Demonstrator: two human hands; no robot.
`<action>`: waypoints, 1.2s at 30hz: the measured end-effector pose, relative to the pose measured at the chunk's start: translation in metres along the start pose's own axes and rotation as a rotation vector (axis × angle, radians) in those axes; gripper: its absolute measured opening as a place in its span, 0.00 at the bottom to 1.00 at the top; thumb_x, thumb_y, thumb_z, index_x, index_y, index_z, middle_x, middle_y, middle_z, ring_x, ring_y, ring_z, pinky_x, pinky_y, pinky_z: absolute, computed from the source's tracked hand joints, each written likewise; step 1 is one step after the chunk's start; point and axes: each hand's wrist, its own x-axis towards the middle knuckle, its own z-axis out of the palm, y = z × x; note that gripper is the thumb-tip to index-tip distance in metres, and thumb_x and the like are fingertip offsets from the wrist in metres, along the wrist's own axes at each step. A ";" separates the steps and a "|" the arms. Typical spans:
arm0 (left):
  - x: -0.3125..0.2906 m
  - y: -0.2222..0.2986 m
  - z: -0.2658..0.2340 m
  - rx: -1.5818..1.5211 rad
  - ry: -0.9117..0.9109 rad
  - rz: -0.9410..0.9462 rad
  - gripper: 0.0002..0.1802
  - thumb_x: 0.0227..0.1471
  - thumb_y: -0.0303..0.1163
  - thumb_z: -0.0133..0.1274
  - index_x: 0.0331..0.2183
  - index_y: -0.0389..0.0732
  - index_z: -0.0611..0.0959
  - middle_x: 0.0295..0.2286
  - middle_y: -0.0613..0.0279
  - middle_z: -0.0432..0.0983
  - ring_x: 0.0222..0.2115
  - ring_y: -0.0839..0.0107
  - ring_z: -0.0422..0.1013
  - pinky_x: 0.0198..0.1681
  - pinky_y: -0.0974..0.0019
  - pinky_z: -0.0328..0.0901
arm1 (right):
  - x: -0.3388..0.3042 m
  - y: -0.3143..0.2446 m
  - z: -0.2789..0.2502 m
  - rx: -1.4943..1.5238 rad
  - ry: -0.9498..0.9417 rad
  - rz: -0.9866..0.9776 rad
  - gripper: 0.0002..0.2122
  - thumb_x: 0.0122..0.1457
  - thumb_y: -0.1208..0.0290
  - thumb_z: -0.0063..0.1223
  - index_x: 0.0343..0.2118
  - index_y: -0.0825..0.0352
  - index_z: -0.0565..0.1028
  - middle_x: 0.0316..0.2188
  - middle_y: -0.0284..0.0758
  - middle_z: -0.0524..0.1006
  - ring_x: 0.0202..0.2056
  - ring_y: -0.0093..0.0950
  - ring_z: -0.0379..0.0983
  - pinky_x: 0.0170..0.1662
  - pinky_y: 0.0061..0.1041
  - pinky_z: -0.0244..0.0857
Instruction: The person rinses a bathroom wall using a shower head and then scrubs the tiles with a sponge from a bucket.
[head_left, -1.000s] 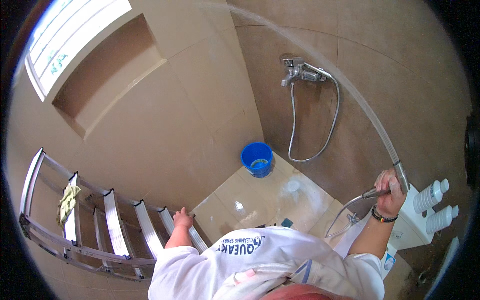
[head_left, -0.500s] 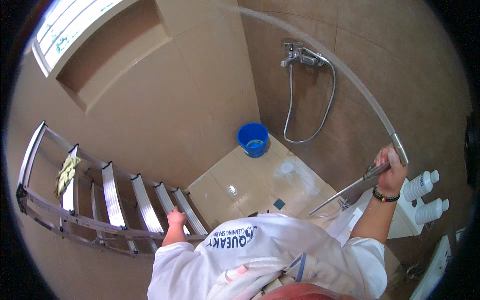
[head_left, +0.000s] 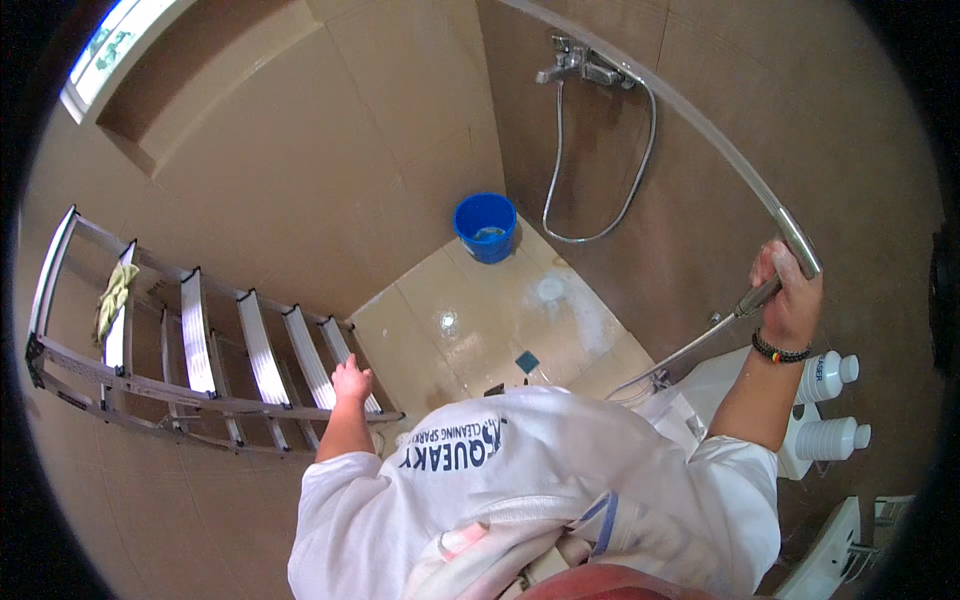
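Note:
My right hand [head_left: 788,300] is wrapped round a silver handheld bidet sprayer [head_left: 797,241], raised at the right. A strong water stream [head_left: 690,112] arcs from its head up and left, past the brown wall. The sprayer's hose [head_left: 690,348] runs down toward a small valve [head_left: 660,380] beside the white toilet tank. Low on the left, my left hand [head_left: 352,382] has its fingers apart and nothing in it. It is nearest the lower rungs of an aluminium ladder [head_left: 262,345]; whether it touches them I cannot tell.
A yellowish cloth [head_left: 115,300] hangs on a ladder rung. In the corner stands a blue bucket [head_left: 486,248] on the wet tiled floor [head_left: 420,310]. A chrome shower mixer [head_left: 580,65] with a looped hose is on the wall. White bottles [head_left: 835,440] stand on the toilet tank [head_left: 797,462].
The view has shifted, so the bucket, mixer and ladder sit higher and slightly left. The sprayer stays in my right hand, still jetting water. My left hand remains beside the ladder.

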 end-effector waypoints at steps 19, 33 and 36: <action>-0.022 -0.039 0.031 -0.049 -0.196 -0.295 0.31 0.36 0.38 0.45 0.46 0.45 0.62 0.43 0.50 0.58 0.45 0.56 0.55 0.48 0.61 0.52 | 0.029 0.027 0.022 -0.261 -0.024 0.059 0.05 0.45 0.73 0.48 0.22 0.68 0.68 0.12 0.28 0.64 0.14 0.17 0.59 0.17 0.16 0.54; 0.010 -0.075 0.055 -0.119 -0.206 -0.305 0.29 0.34 0.38 0.47 0.43 0.43 0.65 0.40 0.47 0.60 0.43 0.54 0.57 0.46 0.60 0.54 | 0.049 -0.037 0.070 -0.141 0.063 -0.268 0.06 0.45 0.74 0.47 0.27 0.69 0.68 0.13 0.27 0.65 0.14 0.16 0.59 0.16 0.14 0.54; 0.009 -0.065 0.035 -0.094 -0.222 -0.307 0.29 0.35 0.39 0.46 0.44 0.44 0.64 0.41 0.48 0.60 0.44 0.55 0.57 0.46 0.60 0.54 | 0.057 -0.058 0.069 -0.079 0.067 -0.377 0.06 0.46 0.73 0.47 0.26 0.68 0.68 0.12 0.28 0.64 0.13 0.16 0.59 0.16 0.14 0.53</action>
